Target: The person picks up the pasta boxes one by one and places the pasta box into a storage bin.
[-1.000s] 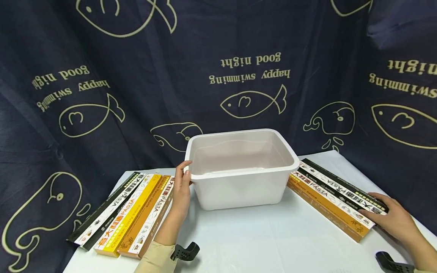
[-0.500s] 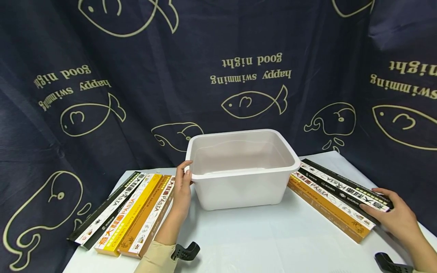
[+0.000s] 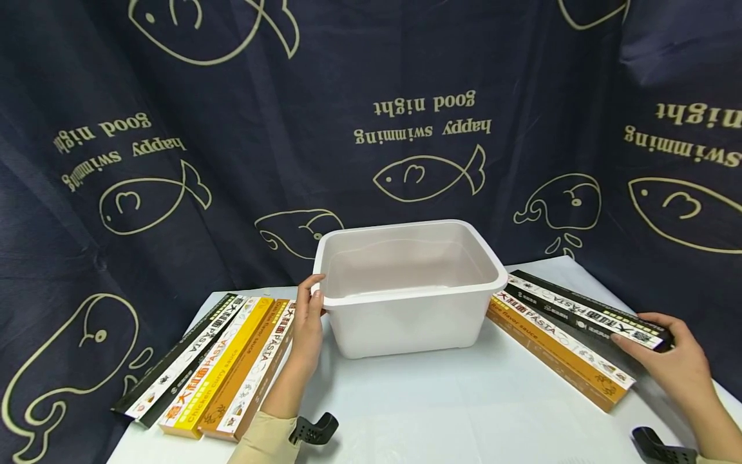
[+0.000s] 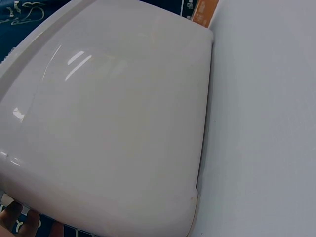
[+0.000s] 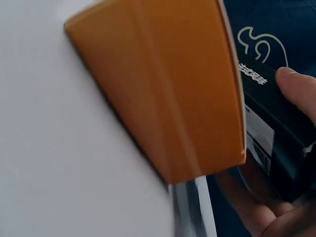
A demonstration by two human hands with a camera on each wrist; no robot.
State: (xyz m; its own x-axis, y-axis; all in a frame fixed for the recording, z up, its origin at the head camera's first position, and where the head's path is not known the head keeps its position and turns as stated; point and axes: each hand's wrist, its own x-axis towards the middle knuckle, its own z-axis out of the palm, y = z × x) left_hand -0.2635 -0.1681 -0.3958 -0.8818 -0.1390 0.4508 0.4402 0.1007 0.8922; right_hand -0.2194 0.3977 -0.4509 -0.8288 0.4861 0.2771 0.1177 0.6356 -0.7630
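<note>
My left hand [image 3: 308,325] grips the left rim of a white plastic bin [image 3: 406,325], fingers at the edge. The bin stands upright with nothing visible inside. In the left wrist view the bin's wall [image 4: 113,118] fills most of the picture, and fingertips [image 4: 27,222] show at the lower left. On the right, my right hand [image 3: 675,361] holds a black pasta box [image 3: 603,316] by its near end, thumb on one side and fingers on the other. That end is raised off the table. Beside it lies an orange-brown pasta box [image 3: 559,351], close up in the right wrist view [image 5: 163,94].
Left of the bin, a black pasta box [image 3: 182,357], a yellow one [image 3: 217,367] and an orange-brown one [image 3: 252,367] lie side by side on the white table [image 3: 429,406]. A dark blue curtain [image 3: 324,129] with fish drawings hangs behind.
My right hand has lifted the near end of the black pasta box up and slightly right, opening a gap from the orange-brown box. My left hand and the bin have stayed put.
</note>
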